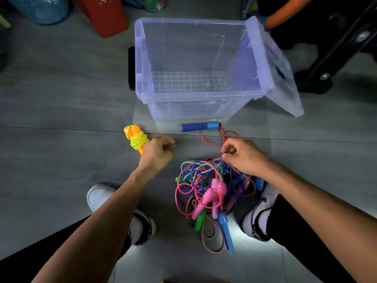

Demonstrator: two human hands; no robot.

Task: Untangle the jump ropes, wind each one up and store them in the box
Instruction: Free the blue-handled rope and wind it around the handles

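Observation:
A clear plastic box [142, 58] stands open on the floor with nothing in it, and its lid [285, 78] hangs off the right side. A wound yellow rope with orange handles [136, 139] lies left of the box front. My left hand [158, 153] is beside it with curled fingers, and I see nothing held in it. A blue handle [201, 126] with a red cord [210, 142] lies in front of the box. Between my feet sits the tangle of ropes [208, 186], pink, blue, green and striped. My right hand [242, 156] pinches a cord at the tangle's top.
My two white shoes [98, 198] [263, 207] flank the tangle on the grey tiled floor. A blue basket [40, 9] and a red container [108, 15] stand at the back left. Black equipment with an orange part [330, 58] stands at the back right.

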